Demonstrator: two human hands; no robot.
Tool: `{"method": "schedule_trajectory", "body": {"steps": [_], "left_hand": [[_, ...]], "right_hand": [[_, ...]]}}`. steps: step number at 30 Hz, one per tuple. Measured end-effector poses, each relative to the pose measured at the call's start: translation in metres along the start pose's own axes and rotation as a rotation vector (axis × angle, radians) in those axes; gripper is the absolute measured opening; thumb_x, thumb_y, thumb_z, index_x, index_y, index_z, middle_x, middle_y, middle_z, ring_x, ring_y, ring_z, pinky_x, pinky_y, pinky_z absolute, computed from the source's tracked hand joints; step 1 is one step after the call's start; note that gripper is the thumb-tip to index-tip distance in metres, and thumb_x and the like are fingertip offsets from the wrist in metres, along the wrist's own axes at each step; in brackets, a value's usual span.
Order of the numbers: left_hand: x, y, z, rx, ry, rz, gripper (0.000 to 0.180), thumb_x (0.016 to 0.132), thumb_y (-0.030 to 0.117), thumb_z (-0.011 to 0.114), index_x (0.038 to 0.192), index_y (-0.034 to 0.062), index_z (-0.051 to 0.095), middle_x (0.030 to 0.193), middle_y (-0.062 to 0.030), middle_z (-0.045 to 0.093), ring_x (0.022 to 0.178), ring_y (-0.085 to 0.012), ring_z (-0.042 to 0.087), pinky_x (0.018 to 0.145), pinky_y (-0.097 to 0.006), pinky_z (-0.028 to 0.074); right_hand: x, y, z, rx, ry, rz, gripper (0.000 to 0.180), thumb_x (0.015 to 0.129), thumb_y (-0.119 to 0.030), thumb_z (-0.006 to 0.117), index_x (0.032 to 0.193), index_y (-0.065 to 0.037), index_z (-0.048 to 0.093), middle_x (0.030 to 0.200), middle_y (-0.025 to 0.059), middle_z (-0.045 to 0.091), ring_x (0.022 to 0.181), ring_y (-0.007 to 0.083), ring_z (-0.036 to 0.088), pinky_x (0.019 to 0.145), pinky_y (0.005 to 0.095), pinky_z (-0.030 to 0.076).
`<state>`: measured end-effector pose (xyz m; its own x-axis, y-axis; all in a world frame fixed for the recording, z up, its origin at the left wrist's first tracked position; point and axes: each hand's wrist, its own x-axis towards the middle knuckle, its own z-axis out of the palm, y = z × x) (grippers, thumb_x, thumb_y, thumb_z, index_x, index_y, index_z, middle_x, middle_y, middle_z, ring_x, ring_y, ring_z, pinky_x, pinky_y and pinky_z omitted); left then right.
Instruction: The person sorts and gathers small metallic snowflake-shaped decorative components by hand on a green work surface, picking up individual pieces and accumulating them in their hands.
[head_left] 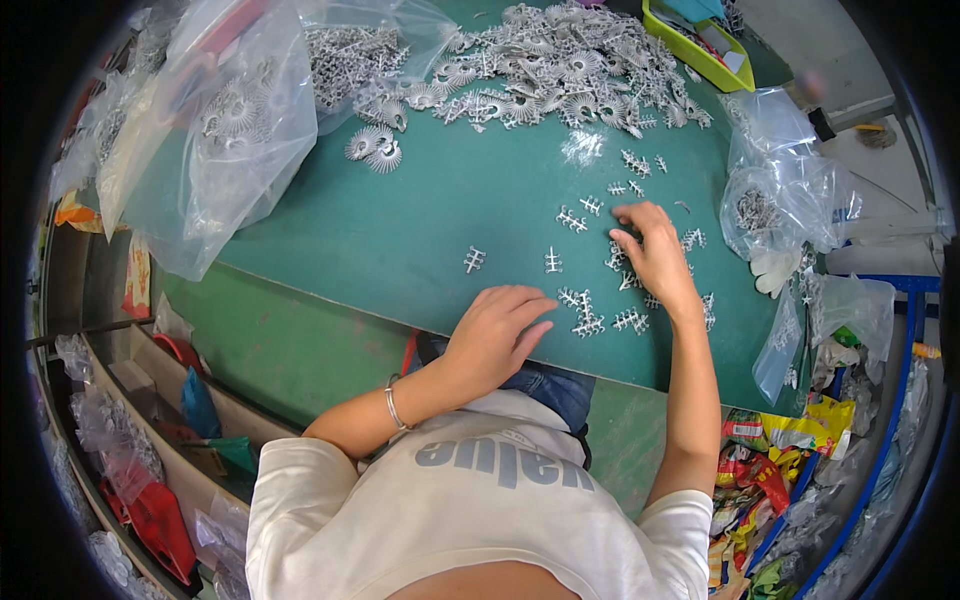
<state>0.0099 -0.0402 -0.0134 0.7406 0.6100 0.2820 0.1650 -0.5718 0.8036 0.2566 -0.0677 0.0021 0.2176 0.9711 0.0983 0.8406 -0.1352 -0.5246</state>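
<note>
My left hand (499, 336) rests at the near edge of the green tabletop (400, 240), fingers stretched out and thumb apart, with nothing visible in it. Just beyond its fingertips lies a group of small silver-grey branched metal pieces (583, 312). My right hand (655, 258) hovers over more such pieces, thumb and forefinger apart; I see nothing between them. Part of a metal piece (615, 256) shows beside its thumb, and others are partly hidden under the hand. Single pieces lie apart, one upright-looking piece (553, 260) and another farther left (474, 260).
A large heap of grey metal parts (560, 65) covers the far side, with fan-shaped ones (375, 148) at its left. Clear plastic bags (250, 150) stand far left; another bag (765, 190) lies right. A yellow-green tray (700, 50) sits far right. Drawers (150, 380) flank the left.
</note>
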Motion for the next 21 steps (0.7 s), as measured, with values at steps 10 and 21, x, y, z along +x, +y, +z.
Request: {"method": "schedule_trajectory", "body": {"steps": [10, 21], "left_hand": [[0.000, 0.001, 0.000, -0.009, 0.002, 0.016, 0.024, 0.078, 0.007, 0.065, 0.102, 0.0045, 0.062, 0.100, -0.0120, 0.060, 0.093, -0.0309, 0.056, 0.084, -0.038, 0.044], [0.002, 0.004, 0.002, -0.014, 0.001, 0.021, 0.024, 0.078, 0.007, 0.065, 0.102, 0.0044, 0.062, 0.099, -0.0122, 0.061, 0.093, -0.0311, 0.056, 0.084, -0.038, 0.044]], "right_hand": [[-0.013, 0.006, -0.010, 0.632, 0.071, 0.285, 0.014, 0.079, 0.003, 0.064, 0.092, 0.002, 0.062, 0.075, 0.0005, 0.059, 0.067, 0.0068, 0.054, 0.062, 0.0217, 0.044], [-0.027, 0.010, -0.015, 0.876, 0.042, 0.372, 0.011, 0.077, 0.002, 0.067, 0.086, 0.002, 0.063, 0.074, 0.0032, 0.062, 0.067, 0.0076, 0.057, 0.063, 0.0198, 0.046]]}}
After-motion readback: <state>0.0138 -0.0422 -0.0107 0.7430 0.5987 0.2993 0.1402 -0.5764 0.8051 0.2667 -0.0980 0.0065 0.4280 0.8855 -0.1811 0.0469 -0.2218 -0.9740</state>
